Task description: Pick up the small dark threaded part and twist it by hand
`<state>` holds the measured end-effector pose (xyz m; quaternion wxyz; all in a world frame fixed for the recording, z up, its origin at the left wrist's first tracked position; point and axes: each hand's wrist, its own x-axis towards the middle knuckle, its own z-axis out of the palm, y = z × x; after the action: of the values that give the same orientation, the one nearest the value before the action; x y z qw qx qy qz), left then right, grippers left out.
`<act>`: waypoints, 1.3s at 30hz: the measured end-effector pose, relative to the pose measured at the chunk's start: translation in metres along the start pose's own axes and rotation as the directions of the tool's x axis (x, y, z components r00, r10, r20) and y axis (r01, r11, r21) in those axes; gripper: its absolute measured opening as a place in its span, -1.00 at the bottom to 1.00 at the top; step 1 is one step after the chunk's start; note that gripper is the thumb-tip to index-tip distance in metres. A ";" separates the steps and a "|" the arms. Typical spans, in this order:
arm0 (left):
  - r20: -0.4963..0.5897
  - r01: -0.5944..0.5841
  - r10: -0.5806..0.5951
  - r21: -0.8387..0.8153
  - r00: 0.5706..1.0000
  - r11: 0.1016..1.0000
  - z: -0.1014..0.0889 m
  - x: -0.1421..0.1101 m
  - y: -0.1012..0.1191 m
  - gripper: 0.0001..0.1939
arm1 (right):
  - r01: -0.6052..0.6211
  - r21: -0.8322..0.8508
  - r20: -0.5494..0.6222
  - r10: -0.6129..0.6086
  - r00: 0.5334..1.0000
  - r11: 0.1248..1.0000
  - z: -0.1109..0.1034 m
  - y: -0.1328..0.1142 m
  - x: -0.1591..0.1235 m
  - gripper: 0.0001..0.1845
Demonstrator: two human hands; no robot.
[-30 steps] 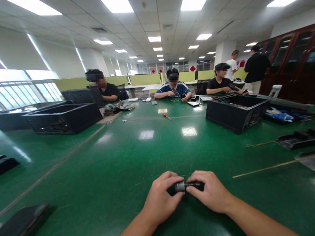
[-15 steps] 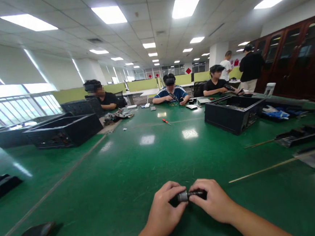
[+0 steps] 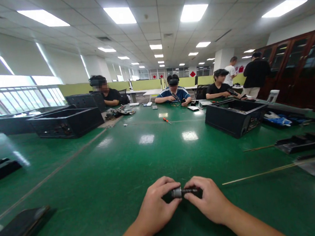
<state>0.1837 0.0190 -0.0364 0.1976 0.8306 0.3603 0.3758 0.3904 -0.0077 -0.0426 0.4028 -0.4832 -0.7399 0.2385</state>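
Note:
Low in the middle of the view, my left hand [image 3: 159,202] is closed around a short grey-and-black cylinder [image 3: 177,193]. My right hand [image 3: 206,199] pinches a thin dark ridged rod [image 3: 189,190] that lines up with the cylinder's right end. Fingers cover parts of both pieces, and I cannot tell whether they are joined. The two hands face each other with only a narrow gap between the fingertips, just over the green table [image 3: 118,179].
An orange screwdriver [image 3: 166,120] lies further up the table. Black computer cases stand at left [image 3: 66,123] and right [image 3: 235,117]. Thin rods [image 3: 257,172] and black trays [image 3: 303,139] lie at right, a dark flat slab [image 3: 21,230] at lower left. Several people sit or stand beyond.
The view has tilted up and shifted slightly. Both hands and the pieces appear a little further left; the grip looks the same.

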 end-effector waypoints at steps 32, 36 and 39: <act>-0.049 -0.099 0.101 0.045 0.994 0.994 -0.009 0.000 0.001 -0.68 | -0.034 0.014 0.057 0.033 0.998 0.999 -0.002 -0.002 -0.004 -0.80; -0.073 -0.120 0.122 0.032 0.990 0.992 -0.011 0.000 0.000 -0.66 | 0.017 0.135 -0.010 -0.016 1.000 0.991 -0.017 -0.008 -0.005 -0.25; -0.087 -0.114 0.117 0.036 0.989 0.993 -0.012 -0.001 0.000 -0.65 | 0.173 0.189 -0.290 -0.114 0.950 0.967 -0.054 -0.021 -0.010 -0.30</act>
<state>0.1740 0.0190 -0.0295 0.1464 0.8355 0.3257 0.4177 0.4259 -0.0272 -0.0004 0.5680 -0.4106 -0.6798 0.2161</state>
